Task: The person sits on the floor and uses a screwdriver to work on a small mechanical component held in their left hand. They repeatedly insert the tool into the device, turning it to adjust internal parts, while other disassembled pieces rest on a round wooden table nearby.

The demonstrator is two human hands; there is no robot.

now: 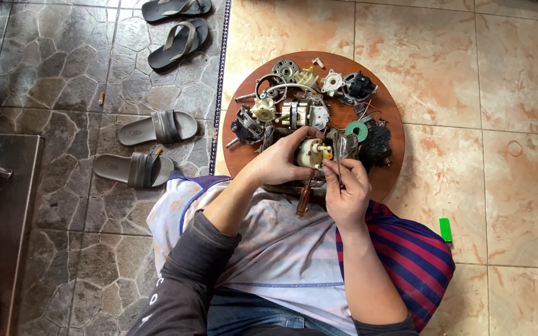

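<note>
Cream and pale yellow showed on the small round plastic motor part (312, 153), dead centre. Beneath it sat the reddish-brown round wooden board (388, 112). At one o'clock, a bright green flat ring (357, 130). At four, a vivid green little lighter (446, 229) on beige marbled tiles (518, 81). At six, red-and-navy striped cloth (406, 249). At ten, grey rubber slide sandals (157, 127) on grey stone-patterned paving (51, 68).

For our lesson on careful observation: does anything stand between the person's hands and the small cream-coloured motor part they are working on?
Nothing visible does. The left hand already grips the cream-coloured motor part, and the right hand holds a thin tool right beside it. The other parts lie farther back on the round wooden board.
</note>
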